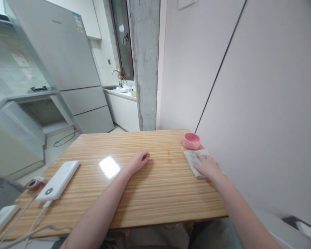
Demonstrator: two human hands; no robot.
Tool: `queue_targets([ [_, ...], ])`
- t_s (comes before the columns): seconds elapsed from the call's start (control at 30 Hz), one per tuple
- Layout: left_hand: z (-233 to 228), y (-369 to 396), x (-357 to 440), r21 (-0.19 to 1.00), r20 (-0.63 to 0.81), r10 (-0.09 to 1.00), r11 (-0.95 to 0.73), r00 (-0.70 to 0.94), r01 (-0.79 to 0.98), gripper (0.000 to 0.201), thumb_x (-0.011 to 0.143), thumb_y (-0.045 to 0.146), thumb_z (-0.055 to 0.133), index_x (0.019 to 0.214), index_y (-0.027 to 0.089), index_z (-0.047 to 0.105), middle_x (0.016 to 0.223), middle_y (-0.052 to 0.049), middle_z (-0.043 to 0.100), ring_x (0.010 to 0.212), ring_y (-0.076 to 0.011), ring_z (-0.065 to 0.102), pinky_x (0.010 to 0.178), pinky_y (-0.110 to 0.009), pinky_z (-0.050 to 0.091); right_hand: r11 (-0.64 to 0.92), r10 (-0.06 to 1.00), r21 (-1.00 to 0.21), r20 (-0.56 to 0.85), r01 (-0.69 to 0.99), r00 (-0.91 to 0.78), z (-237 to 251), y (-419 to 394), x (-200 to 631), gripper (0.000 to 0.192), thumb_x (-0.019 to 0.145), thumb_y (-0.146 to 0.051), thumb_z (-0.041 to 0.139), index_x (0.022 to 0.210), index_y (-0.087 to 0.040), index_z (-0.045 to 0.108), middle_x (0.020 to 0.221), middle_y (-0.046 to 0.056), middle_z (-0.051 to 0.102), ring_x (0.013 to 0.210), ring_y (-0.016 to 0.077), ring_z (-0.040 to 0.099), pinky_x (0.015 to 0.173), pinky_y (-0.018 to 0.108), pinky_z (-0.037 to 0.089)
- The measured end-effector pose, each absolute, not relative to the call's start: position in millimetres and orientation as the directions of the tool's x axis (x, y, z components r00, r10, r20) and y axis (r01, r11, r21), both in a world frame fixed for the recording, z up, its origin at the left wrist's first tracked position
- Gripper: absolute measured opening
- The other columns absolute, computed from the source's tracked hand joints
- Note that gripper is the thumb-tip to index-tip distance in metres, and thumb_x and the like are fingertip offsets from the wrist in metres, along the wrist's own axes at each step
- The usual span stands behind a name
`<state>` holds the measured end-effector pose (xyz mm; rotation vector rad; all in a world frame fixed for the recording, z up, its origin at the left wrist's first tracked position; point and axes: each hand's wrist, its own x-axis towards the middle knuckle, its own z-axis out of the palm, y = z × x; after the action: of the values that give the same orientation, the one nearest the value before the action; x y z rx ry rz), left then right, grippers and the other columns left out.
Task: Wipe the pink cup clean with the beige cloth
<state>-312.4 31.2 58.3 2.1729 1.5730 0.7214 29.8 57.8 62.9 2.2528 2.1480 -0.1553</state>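
My right hand point(209, 166) lies on a pale grey cloth point(193, 159) at the right edge of the wooden table point(168, 193). Its fingers and thumb are apart and flat on top of the cloth, hiding part of it. Just beyond the cloth stands a pink bowl point(191, 141), close to the wall. My left hand point(140, 161) rests near the middle of the table, its fingers curled in a loose fist with nothing visible in them. Faint marks show on the tabletop between the two hands.
At the table's left lie a white power bank point(59, 181) with a cable plugged in, a white power strip point(2, 218) and a small red-brown object point(34, 185). A wall point(261, 103) borders the right side. Beyond stand a fridge point(57, 52) and a sink tap point(116, 73).
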Motion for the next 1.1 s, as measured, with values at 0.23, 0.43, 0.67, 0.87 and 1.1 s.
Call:
queue_targets([
  [0.23,57,31,-310,0.563,0.175,0.944,-0.328,0.279,0.759,0.021,0.086,0.028,0.043,0.078,0.017,0.06,0.072,-0.002,0.061,0.067,-0.0141,0.051,0.061,-0.025,0.036,-0.132,0.99,-0.082,-0.052,0.988,0.128,85,53,-2,0.039,0.08,-0.024,0.049,0.116,-0.018,0.062,0.125,0.021,0.053,0.115,0.0413,0.05,0.094,0.061,0.032],
  [0.43,51,34,-313,0.598,0.141,0.94,-0.332,0.312,0.73,0.018,0.082,0.026,0.047,0.079,0.016,0.062,0.069,-0.001,0.06,0.064,-0.0128,0.05,0.059,-0.023,0.036,0.441,0.881,-0.624,0.165,0.644,-0.443,91,58,-112,0.051,0.078,-0.011,0.047,0.128,-0.016,0.052,0.121,0.013,0.061,0.108,0.0217,0.058,0.097,0.037,0.043],
  [0.67,48,33,-308,0.591,0.177,0.93,-0.362,0.322,0.721,0.022,0.084,0.023,0.045,0.085,0.015,0.065,0.085,-0.006,0.068,0.076,-0.0163,0.058,0.069,-0.026,0.042,0.442,0.821,-0.856,0.267,0.267,-0.504,33,77,-160,0.029,0.084,-0.022,0.048,0.104,-0.017,0.068,0.108,0.01,0.069,0.103,0.0209,0.063,0.097,0.039,0.046],
  [0.87,50,33,-307,0.612,0.153,0.939,-0.336,0.309,0.716,0.025,0.085,0.023,0.044,0.092,0.016,0.067,0.094,-0.007,0.07,0.083,-0.0182,0.061,0.076,-0.028,0.045,0.449,0.802,-0.849,0.246,0.279,-0.544,28,81,-155,0.029,0.086,-0.023,0.047,0.102,-0.015,0.069,0.106,0.01,0.071,0.101,0.0214,0.064,0.095,0.04,0.047],
  [1.1,53,32,-308,0.612,0.141,0.942,-0.324,0.304,0.722,0.025,0.086,0.025,0.043,0.089,0.016,0.066,0.089,-0.006,0.069,0.08,-0.0168,0.059,0.073,-0.026,0.043,0.509,0.804,-0.789,0.293,0.345,-0.517,39,80,-152,0.03,0.084,-0.022,0.047,0.104,-0.016,0.068,0.106,0.011,0.07,0.102,0.0218,0.063,0.096,0.038,0.046],
])
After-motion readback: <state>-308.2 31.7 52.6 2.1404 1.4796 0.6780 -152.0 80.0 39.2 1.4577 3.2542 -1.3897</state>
